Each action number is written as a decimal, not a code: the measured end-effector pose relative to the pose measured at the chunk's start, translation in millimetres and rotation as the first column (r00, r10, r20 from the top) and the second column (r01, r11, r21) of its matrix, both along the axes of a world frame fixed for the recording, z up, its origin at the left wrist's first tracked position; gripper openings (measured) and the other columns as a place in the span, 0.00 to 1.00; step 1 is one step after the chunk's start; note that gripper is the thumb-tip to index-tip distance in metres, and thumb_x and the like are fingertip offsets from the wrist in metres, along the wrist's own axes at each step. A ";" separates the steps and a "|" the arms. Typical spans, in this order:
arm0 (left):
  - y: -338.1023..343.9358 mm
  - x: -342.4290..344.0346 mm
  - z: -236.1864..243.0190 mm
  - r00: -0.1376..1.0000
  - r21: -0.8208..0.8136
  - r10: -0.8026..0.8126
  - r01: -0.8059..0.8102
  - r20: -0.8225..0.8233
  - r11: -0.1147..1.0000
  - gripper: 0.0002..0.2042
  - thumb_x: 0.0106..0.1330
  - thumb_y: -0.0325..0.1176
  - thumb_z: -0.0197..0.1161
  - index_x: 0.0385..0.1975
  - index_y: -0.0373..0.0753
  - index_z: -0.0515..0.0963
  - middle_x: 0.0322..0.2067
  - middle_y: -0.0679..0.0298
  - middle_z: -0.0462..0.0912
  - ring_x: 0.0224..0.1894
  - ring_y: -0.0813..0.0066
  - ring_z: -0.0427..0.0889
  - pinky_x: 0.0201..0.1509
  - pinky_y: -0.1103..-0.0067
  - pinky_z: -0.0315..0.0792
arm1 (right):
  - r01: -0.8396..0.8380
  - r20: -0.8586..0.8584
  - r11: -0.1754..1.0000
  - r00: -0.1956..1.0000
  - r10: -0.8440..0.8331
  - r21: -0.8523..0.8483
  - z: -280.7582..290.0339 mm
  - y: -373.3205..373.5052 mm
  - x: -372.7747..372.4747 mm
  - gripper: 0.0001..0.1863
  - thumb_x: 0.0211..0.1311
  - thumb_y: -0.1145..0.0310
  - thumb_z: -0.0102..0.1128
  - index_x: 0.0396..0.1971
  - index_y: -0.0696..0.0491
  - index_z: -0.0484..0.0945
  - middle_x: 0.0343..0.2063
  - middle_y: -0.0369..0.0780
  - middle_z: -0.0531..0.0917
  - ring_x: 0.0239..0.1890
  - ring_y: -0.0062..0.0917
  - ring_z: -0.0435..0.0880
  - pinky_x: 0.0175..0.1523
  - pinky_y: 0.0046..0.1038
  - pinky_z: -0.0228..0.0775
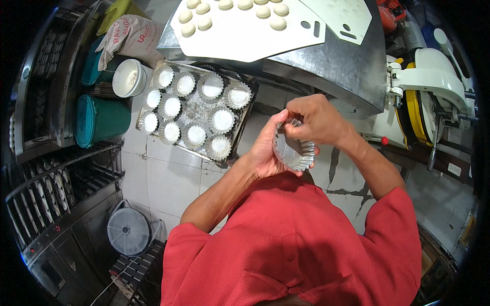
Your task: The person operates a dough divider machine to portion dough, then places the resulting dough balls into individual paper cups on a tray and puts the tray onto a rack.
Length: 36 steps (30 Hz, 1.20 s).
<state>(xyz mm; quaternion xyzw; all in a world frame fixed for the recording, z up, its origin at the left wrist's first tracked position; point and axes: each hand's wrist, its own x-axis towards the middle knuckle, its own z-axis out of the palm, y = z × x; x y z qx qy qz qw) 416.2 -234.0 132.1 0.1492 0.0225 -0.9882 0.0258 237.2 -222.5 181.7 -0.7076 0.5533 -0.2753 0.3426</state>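
A shiny fluted baking tin (292, 153) is tilted in front of my chest, its hollow facing up. My left hand (266, 148) cradles it from below and the left, thumb along the upper rim, some fingertips showing past the far side. Over the top edge bends my right hand (314, 120), fingers curled and pinching at the rim, partly inside the tin. Whether another tin is nested in it I cannot tell. Left of my hands, a worn metal tray (196, 113) carries several fluted tins (223, 120) with white bottoms.
On the steel table (337, 71) ahead, a white board (240, 38) bears several round dough balls. A white bucket (129, 78), a sugar sack (135, 38) and a teal bin (99, 121) stand left of the tray. A white machine (426, 81) with a yellow band stands right.
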 end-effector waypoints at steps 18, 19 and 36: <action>4.6 -16.3 -2.1 0.998 -0.063 -0.019 0.022 0.061 0.998 0.36 0.69 0.68 0.47 0.60 0.40 0.65 0.44 0.37 0.80 0.40 0.42 0.87 0.26 0.58 0.86 | 0.000 0.052 0.983 0.999 -0.010 0.184 0.1 9.6 -20.9 0.07 0.50 0.75 0.64 0.29 0.62 0.80 0.19 0.39 0.80 0.23 0.17 0.74 0.31 0.23 0.69; 4.7 -17.0 -1.7 0.998 -0.073 -0.015 0.019 0.058 0.997 0.35 0.69 0.68 0.47 0.60 0.40 0.65 0.44 0.37 0.80 0.40 0.43 0.87 0.26 0.58 0.86 | 0.001 0.053 0.983 0.999 -0.011 0.184 -0.4 9.8 -21.6 0.07 0.50 0.75 0.64 0.29 0.62 0.80 0.19 0.39 0.80 0.23 0.17 0.74 0.31 0.23 0.69; 4.7 -22.8 -0.3 0.998 -0.053 -0.013 0.016 0.057 0.998 0.32 0.71 0.66 0.47 0.59 0.43 0.66 0.45 0.38 0.81 0.40 0.43 0.87 0.29 0.57 0.87 | 0.039 0.084 0.980 0.995 -0.056 0.194 3.3 15.2 -32.6 0.07 0.53 0.76 0.64 0.31 0.62 0.81 0.20 0.41 0.81 0.23 0.16 0.77 0.31 0.25 0.72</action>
